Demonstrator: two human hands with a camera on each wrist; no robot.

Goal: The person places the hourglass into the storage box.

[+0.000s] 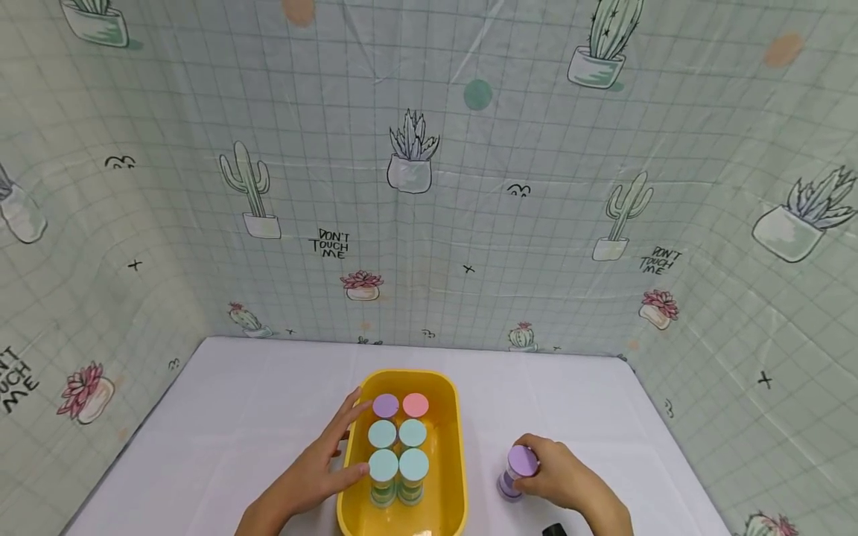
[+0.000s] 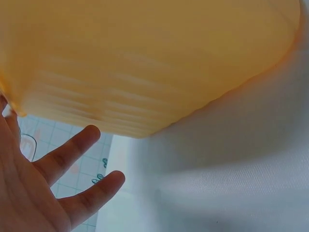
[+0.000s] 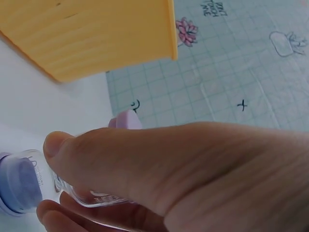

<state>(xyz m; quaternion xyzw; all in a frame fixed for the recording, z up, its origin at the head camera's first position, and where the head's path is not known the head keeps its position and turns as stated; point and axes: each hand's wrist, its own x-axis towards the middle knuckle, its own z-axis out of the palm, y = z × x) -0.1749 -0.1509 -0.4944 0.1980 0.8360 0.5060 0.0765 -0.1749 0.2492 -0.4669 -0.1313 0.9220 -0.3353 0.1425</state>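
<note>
My right hand (image 1: 559, 473) grips a sand timer (image 1: 523, 461) with purple end caps, slightly tilted, over the white table to the right of a yellow bin. In the right wrist view its clear glass (image 3: 46, 176) shows purple sand (image 3: 24, 181) by the lower cap. My left hand (image 1: 315, 465) is at the left rim of the yellow bin (image 1: 461, 454), fingers spread and thumb over the rim. Inside the bin stand a purple-topped timer (image 1: 385, 406), a pink-topped timer (image 1: 415, 405) and several teal-topped timers (image 1: 413, 465) in two columns.
A black object (image 1: 554, 529), only partly in view, lies at the bottom edge near my right wrist. The white table (image 1: 234, 417) is walled at the back and both sides by a cactus-print cloth (image 1: 429, 223).
</note>
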